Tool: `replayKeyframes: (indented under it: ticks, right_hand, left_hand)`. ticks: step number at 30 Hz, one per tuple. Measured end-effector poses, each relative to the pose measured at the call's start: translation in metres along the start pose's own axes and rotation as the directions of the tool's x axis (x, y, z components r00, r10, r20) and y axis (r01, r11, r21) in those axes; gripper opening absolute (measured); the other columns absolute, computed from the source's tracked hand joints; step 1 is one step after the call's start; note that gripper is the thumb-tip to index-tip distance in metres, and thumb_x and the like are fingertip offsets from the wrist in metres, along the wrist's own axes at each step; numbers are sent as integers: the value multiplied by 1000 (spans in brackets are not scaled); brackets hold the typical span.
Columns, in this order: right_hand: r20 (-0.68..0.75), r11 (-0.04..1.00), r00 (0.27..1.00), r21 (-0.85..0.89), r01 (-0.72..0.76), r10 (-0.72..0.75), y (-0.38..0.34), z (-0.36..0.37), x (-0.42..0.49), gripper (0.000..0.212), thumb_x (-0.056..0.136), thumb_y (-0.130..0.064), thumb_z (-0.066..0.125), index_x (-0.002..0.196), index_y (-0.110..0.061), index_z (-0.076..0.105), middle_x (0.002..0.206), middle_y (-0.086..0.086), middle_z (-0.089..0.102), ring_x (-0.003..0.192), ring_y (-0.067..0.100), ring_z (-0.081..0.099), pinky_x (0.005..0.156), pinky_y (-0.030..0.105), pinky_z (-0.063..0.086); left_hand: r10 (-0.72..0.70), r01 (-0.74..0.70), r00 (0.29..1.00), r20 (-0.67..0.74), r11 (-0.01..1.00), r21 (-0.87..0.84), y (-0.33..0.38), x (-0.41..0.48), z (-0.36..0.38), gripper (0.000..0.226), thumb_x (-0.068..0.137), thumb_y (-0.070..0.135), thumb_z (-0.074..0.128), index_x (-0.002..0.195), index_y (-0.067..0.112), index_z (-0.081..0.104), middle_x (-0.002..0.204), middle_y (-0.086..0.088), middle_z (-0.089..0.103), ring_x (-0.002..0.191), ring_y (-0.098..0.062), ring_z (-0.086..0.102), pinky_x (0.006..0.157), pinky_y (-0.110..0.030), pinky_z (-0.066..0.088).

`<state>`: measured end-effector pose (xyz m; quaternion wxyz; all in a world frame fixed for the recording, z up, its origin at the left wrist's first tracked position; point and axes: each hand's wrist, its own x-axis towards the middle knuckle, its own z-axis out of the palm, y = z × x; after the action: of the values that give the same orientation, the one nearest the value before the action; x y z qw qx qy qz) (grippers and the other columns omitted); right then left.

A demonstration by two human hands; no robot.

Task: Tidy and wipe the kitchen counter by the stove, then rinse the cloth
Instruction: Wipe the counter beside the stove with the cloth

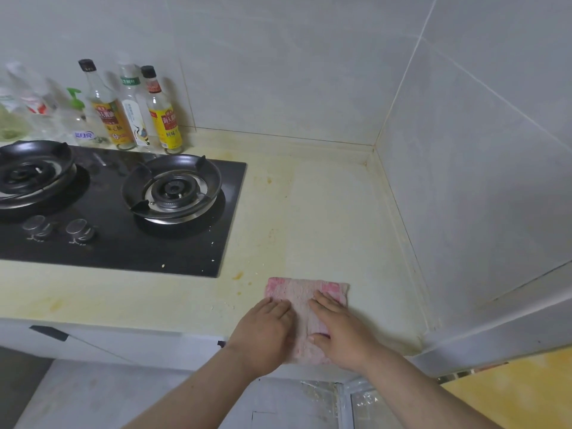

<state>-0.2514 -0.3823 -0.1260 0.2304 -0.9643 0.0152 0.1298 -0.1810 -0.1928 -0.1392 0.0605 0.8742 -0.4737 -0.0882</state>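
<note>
counter [325, 212], pale yellow, in a tiled corner. on it: black two-burner stove [123, 252], left; row of bottles [133, 109] at the back wall behind the stove; pink cloth [303, 292], flat, near the front edge; orange stains [237, 275] just beside the stove's front right corner.

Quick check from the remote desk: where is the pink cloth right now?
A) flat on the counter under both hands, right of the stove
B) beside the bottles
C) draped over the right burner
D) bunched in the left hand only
A: the pink cloth lies flat on the counter, right of the stove, with the left hand and right hand pressing on it.

Soft even light, blurred, warped edges
</note>
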Motion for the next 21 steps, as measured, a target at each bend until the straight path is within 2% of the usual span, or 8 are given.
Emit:
replayKeyframes:
  ticks: [1,4,7,11,13,18,20,21]
  right_hand:
    - [9,1000,1000,-3,16,-16,-4,2,-1,73,96,-38,55,155,-19,17,163,-4,1,146,3,-4,110,12,-7]
    - [24,999,998,11,51,-52,-20,11,-1,72,96,-35,55,155,-20,17,163,-4,1,149,8,-3,111,13,-7]
    - [21,996,996,26,82,-83,-34,20,2,67,98,-30,52,155,-19,18,163,-4,1,149,8,-3,112,13,-7]
    - [14,992,992,29,126,-126,-51,31,12,61,100,-25,47,154,-18,20,164,-3,3,150,9,0,110,11,-8]
    - [4,991,993,75,114,-114,-58,35,17,60,99,-23,47,154,-18,22,163,-5,5,149,7,2,110,10,-6]
    - [-98,973,995,226,43,-21,-65,34,32,64,92,-22,62,150,-13,35,157,-10,22,147,5,14,105,1,-2]
    - [-99,976,995,217,29,-8,-63,32,33,70,90,-24,66,150,-13,33,160,-6,21,147,5,14,107,3,-1]
    - [-86,983,996,182,36,-20,-62,31,33,72,89,-26,67,151,-13,31,161,-5,19,147,5,13,108,4,-2]
  left_hand:
    - [-2,2,1000,3,1000,11,-1,-6,0,46,66,39,60,103,16,76,108,1,73,96,-13,70,96,-30,50]
    - [-50,52,998,-46,998,28,-6,-25,2,45,58,34,63,96,15,77,103,1,74,93,-13,71,93,-31,51]
    - [-104,106,991,-80,994,11,-11,-39,3,49,41,26,78,88,15,77,95,1,75,84,-13,72,87,-29,55]
    - [-190,188,974,-127,982,-22,-21,-56,2,37,43,19,78,80,17,70,87,4,71,75,-14,68,81,-24,55]
    - [-242,239,963,-115,970,-46,-28,-63,2,37,44,14,75,80,17,67,88,5,69,73,-15,67,72,-23,55]
    - [-306,304,949,-72,952,-44,-46,-73,-11,48,40,14,80,85,22,66,90,11,68,66,-11,65,54,-17,45]
    - [-293,292,955,-49,956,-33,-51,-72,-15,56,41,14,82,95,20,71,100,6,71,80,-15,69,65,-21,52]
    - [-268,268,963,-30,963,-17,-53,-70,-15,63,47,15,82,109,16,71,116,0,69,98,-19,69,81,-25,54]
